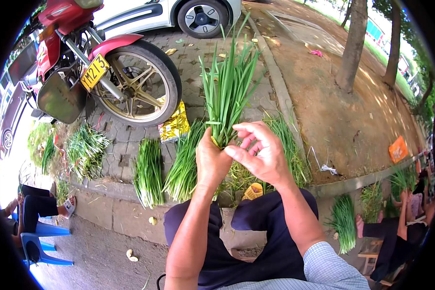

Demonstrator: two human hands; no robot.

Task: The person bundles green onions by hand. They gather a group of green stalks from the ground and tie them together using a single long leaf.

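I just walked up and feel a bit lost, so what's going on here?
A seated person holds a bunch of long green leaves upright in the left hand. The right hand is at the bunch's lower end, thumb and fingers apart. More bundles of greens lie on the paving in front, near a red motorcycle.

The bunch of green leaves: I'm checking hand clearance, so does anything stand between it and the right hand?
Nothing visible stands between the right hand and the upper part of the bunch of green leaves. Lower, the left hand grips the bunch, hiding part of its base. I cannot tell whether the right hand touches it.
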